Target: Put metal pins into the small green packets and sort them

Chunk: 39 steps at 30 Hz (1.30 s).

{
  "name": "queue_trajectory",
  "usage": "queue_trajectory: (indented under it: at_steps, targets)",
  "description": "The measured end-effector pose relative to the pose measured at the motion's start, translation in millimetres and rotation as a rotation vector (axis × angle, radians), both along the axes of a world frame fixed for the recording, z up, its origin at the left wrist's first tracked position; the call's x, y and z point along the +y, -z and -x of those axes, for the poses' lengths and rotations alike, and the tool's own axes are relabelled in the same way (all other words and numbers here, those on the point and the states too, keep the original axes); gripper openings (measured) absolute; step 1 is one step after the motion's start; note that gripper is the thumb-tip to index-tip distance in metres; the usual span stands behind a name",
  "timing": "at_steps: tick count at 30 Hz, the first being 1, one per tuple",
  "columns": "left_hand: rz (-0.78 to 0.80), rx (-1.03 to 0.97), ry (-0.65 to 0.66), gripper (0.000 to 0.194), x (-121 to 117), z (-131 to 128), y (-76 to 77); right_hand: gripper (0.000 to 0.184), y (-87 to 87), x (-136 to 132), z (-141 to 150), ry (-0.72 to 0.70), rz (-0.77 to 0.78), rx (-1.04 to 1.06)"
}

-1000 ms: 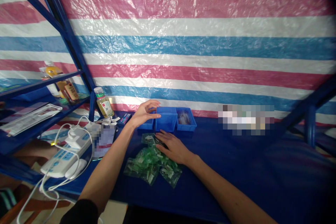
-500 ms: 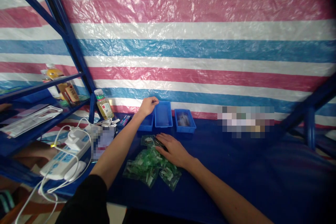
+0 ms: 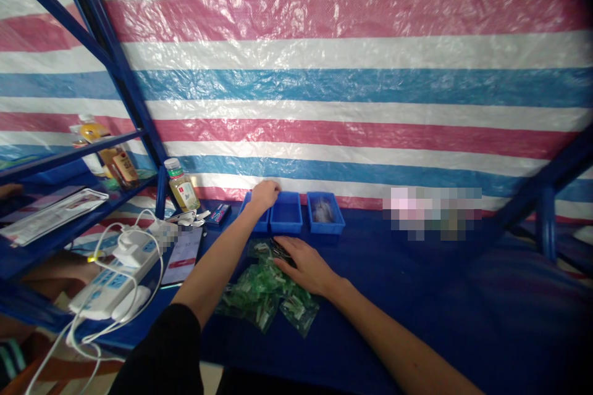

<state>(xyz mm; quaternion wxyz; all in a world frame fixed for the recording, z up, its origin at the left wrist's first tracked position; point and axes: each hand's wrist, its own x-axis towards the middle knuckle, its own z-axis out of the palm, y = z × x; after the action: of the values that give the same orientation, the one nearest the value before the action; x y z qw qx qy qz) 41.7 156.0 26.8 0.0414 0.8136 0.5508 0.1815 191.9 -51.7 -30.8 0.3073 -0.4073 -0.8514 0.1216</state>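
Observation:
My left hand, fingers curled closed, is at the back left corner of the middle blue plastic bin, pinching its rim. That bin sits flat and looks bare inside. Partly behind my left wrist is another blue bin. My right hand lies palm down with fingers stretched, over a small heap of dark, shiny thin pieces too small to name. Beside and below it spreads a pile of clear bags with green and white pieces.
A third blue bin holds clear plastic bags. On the left are a phone, a small box, a drink bottle and a white power strip with cables. Blue frame bars and a striped sheet stand behind.
The middle bin's raised back edge has come down, so it now lies flat. My left hand has lowered with it. My right hand stays in place.

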Motion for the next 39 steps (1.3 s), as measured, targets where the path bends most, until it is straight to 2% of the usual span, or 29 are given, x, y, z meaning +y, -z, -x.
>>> queue_trajectory:
  at_steps: [5,9,11,14,16,18,24,31,35,39]
  targets:
    - [-0.056,0.023,-0.062,0.029,-23.9,1.7,1.7,0.047,-1.0,-1.0,1.4,0.009,-0.028,0.039]
    - [-0.048,0.016,-0.06,0.033,-35.4,12.0,9.3,0.027,-5.0,0.6,2.0,0.066,-0.133,0.103]
    - [-0.051,-0.004,-0.051,0.038,-36.7,14.3,14.8,0.021,-8.1,2.1,-0.4,0.191,-0.215,0.133]
    - [-0.062,-0.037,-0.041,0.043,-36.1,13.5,21.5,0.023,-10.1,6.5,-8.8,0.465,-0.312,0.128]
    - [-0.073,-0.054,-0.039,0.043,-36.3,12.5,23.4,0.03,-7.4,11.5,-16.4,0.616,-0.324,0.08]
    - [-0.092,-0.068,-0.041,0.042,-38.1,12.2,23.2,0.033,-1.5,18.1,-23.5,0.688,-0.293,0.034]
    - [-0.191,-0.066,-0.001,0.04,-46.9,2.4,12.3,0.032,13.4,35.2,-36.6,0.646,-0.181,0.119]
    - [-0.111,0.023,0.283,0.04,-31.6,-47.6,-5.9,0.023,11.5,40.1,-47.1,0.538,-0.137,0.278]
    - [-0.028,0.077,0.283,0.035,-20.6,-76.5,-7.9,0.019,9.3,40.3,-48.4,0.554,-0.124,0.275]
    - [0.028,0.086,0.246,0.025,-12.2,-90.7,-7.2,0.023,6.8,38.4,-47.3,0.511,-0.118,0.249]
